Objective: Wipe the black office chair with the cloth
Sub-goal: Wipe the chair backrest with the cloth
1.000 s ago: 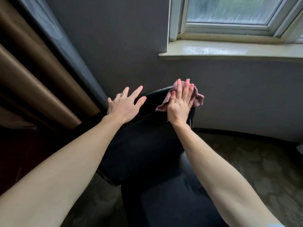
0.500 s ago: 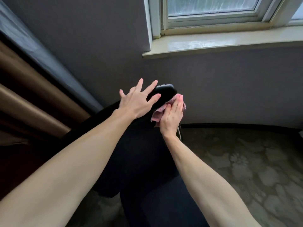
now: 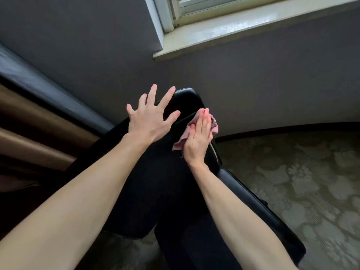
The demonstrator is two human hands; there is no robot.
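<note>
The black office chair point(image 3: 167, 191) fills the middle of the view, its backrest top near the wall. My right hand point(image 3: 198, 139) lies flat on a pink cloth point(image 3: 213, 124), pressing it against the right edge of the backrest. Most of the cloth is hidden under the palm, with folds showing at the fingertips and by the thumb. My left hand point(image 3: 151, 118) rests on the backrest's upper left with fingers spread and nothing in it.
A grey wall point(image 3: 263, 84) stands just behind the chair, with a white window sill point(image 3: 233, 30) above. Dark and brown curtains point(image 3: 39, 117) hang at the left. Patterned carpet point(image 3: 302, 182) covers the floor to the right.
My right hand has slid the cloth from the backrest top down its right edge. My left hand has shifted up toward the top. The view has tilted and swung left.
</note>
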